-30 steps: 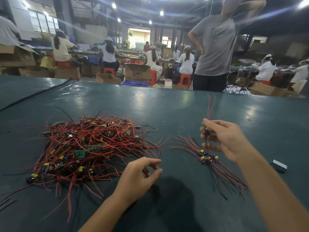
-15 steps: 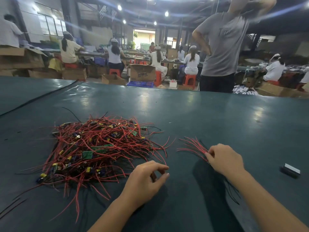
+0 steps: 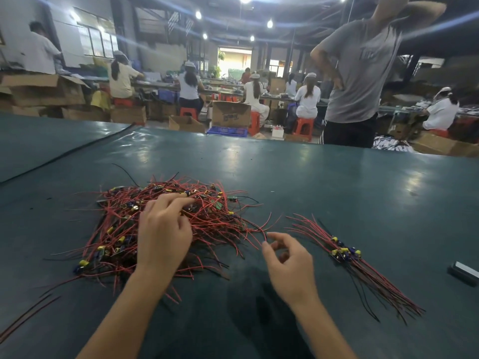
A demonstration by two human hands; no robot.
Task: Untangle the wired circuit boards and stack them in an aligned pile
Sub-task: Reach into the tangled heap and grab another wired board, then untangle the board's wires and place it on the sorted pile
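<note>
A tangled heap of red-wired circuit boards [image 3: 124, 229] with yellow and blue parts lies on the dark green table [image 3: 311, 193], left of centre. My left hand [image 3: 163, 229] lies over the heap's middle, its fingers stretched forward and touching the wires. A smaller aligned pile of boards [image 3: 344, 251] sits to the right, its wires fanning towards the lower right. My right hand [image 3: 287, 257] hovers between heap and pile with loosely curled fingers. Its thumb and forefinger are apart, just beside a red wire end at the heap's right edge.
A small dark block [image 3: 464, 272] lies near the right edge. Loose wires [image 3: 26, 317] trail at the lower left. A person in a grey shirt [image 3: 357, 73] stands at the table's far side. Behind are seated workers and cardboard boxes.
My right hand set a wired board down on the aligned pile, let go and moved left to the heap's edge. My left hand reached forward onto the heap.
</note>
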